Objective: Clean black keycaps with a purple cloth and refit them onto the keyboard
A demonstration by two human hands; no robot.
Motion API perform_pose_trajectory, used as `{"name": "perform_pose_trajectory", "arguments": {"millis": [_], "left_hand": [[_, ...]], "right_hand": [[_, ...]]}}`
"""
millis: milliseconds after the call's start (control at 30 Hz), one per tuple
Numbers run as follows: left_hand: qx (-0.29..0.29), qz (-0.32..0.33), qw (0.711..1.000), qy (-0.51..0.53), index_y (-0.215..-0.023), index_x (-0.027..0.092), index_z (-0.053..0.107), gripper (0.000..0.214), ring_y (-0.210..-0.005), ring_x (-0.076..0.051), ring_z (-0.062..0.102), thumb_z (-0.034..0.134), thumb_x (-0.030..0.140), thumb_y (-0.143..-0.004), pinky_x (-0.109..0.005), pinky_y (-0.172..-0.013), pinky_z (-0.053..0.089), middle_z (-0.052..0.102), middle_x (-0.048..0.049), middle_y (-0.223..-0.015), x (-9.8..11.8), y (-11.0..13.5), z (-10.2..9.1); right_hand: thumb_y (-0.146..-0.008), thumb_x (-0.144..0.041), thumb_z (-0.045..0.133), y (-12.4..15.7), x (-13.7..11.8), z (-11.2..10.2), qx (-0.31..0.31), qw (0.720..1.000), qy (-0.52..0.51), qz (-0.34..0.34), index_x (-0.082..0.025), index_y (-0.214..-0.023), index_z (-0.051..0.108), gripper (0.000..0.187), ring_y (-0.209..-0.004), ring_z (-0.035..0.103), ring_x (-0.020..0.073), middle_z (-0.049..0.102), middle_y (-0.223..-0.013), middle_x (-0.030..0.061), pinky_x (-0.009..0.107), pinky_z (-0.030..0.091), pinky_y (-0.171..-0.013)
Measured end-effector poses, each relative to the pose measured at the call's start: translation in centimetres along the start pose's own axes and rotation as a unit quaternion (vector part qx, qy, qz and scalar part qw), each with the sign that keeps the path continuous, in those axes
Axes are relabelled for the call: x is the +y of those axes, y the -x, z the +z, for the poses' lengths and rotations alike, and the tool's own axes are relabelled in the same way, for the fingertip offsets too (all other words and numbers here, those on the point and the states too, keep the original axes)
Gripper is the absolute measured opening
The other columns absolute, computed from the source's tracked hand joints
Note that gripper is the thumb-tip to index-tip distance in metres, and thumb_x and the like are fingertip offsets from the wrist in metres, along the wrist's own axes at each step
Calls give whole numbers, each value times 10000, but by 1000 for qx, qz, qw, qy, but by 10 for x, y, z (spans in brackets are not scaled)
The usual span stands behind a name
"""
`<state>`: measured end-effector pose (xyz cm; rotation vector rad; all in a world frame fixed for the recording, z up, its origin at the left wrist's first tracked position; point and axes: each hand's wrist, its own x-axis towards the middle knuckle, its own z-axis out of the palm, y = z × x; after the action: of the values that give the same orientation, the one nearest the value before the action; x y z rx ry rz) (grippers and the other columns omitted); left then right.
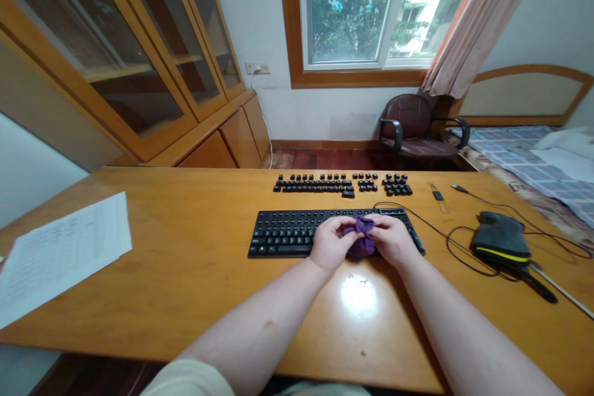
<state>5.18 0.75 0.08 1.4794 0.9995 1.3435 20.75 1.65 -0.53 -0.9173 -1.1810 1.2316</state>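
Observation:
A small purple cloth (362,245), bunched up, is held between my two hands over the right part of a black keyboard (283,232). My left hand (331,238) pinches the cloth from the left, thumb and fingers together. From the right, my right hand (392,236) pinches its gathered top. Both hands hide part of the keyboard's keys. Behind the keyboard, loose black keycaps (315,185) lie in rows, with more keycaps (396,185) grouped at the right. A keycap puller (437,196) with thin wire loops lies right of them.
Printed papers (69,247) lie at the desk's left. On the right are a grey cloth with a yellow edge (501,241), a dark-handled brush-like tool (536,284) and a looping cable (457,253) with a USB plug. An armchair (413,127) stands beyond the desk (185,266).

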Motion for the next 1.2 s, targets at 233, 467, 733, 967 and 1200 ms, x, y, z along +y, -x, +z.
{"name": "perform_pose_trajectory", "arguments": {"millis": [233, 467, 733, 967, 1200], "left_hand": [[-3, 13, 999, -49, -868, 151, 662, 132, -813, -165, 628, 593, 206, -771, -294, -792, 502, 682, -62, -860, -3, -4, -4], [61, 46, 991, -113, -840, 145, 648, 170, -795, -163, 604, 557, 285, -809, -299, -747, 502, 644, -65, -834, -2, -5, -7], [-51, 167, 959, -224, -1068, 223, 629, 286, -951, -179, 573, 591, 224, -784, -356, -889, 466, 643, -57, -1008, 13, -2, -8], [-56, 177, 962, -201, -907, 190, 667, 149, -858, -158, 612, 562, 175, -801, -320, -824, 508, 680, -54, -900, 9, -3, -5], [-46, 191, 957, -214, -1033, 208, 637, 234, -923, -158, 588, 542, 187, -820, -315, -868, 487, 654, -53, -967, 13, 0, -6]], "right_hand": [[-549, -238, 784, 1, 6, 1, 49, 999, 9, -1, -210, -729, 709, 197, -732, 626, 177, 702, -780, 31, 324, 484, -745], [-591, -285, 758, 1, 10, 0, 79, 997, 18, 18, -189, -756, 678, 207, -558, 559, 116, 659, -662, -3, 245, 461, -571], [-595, -322, 743, 1, 8, 0, 92, 994, 52, 28, -167, -781, 683, 250, -590, 579, 142, 678, -701, 26, 271, 472, -591], [-581, -350, 750, -1, 5, 1, 98, 994, 13, 49, -175, -754, 693, 253, -619, 610, 170, 693, -715, 44, 293, 495, -606], [-589, -316, 754, 1, 0, 4, 65, 996, -28, 56, -187, -750, 700, 213, -636, 618, 160, 698, -716, 29, 283, 489, -630]]}}
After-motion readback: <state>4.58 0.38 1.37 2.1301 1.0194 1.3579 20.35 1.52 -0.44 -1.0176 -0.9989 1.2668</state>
